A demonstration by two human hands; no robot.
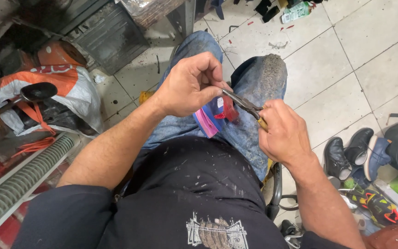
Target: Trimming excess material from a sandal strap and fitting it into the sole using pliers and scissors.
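My left hand (pixel 190 84) pinches something small between thumb and fingers, too tiny to name, right at the tips of a pair of dark pliers (pixel 243 104). My right hand (pixel 285 133) grips the pliers' handles, one yellowish handle end showing below the fingers. Both hands hover over my lap in blue jeans (pixel 254 83). A small bag with pink, blue and red parts (pixel 215 117) lies on my thigh just under the pliers. I sit on a chair, wearing a dark shirt.
An orange and white sack (pixel 56 92) lies on the left beside a ribbed grey panel (pixel 19 180). Dark children's shoes (pixel 351 152) and colourful shoes (pixel 376 205) lie on the right. White floor tiles (pixel 369 55) stretch ahead, with a green bottle (pixel 295 11) far off.
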